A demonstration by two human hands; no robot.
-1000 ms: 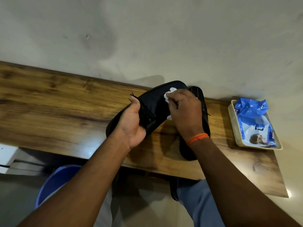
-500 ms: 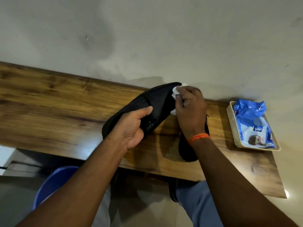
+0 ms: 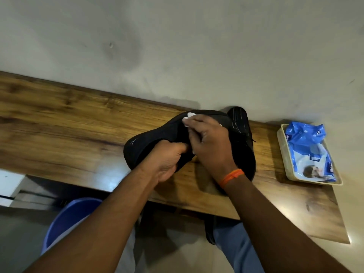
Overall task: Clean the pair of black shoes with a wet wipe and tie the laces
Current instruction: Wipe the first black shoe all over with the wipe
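Observation:
My left hand [image 3: 167, 160] grips one black shoe [image 3: 149, 142] from below and holds it tilted above the wooden table [image 3: 59, 131]. My right hand [image 3: 208, 146] presses a white wet wipe [image 3: 190, 115] against the shoe's side, fingers curled over the wipe. Only small bits of the wipe show past my fingers. The second black shoe [image 3: 241, 133] lies on the table behind my right hand, its toe toward the wall and much of it hidden by my wrist.
A cream tray [image 3: 281, 146] at the table's right end holds a blue wet-wipe pack [image 3: 309, 150]. The grey wall runs close along the table's far edge. A blue bucket [image 3: 71, 217] stands on the floor below the near edge, by my legs.
My left hand has turned the shoe, so its laces no longer show. My right hand with the wipe has slid left along the shoe, from the toe toward its middle.

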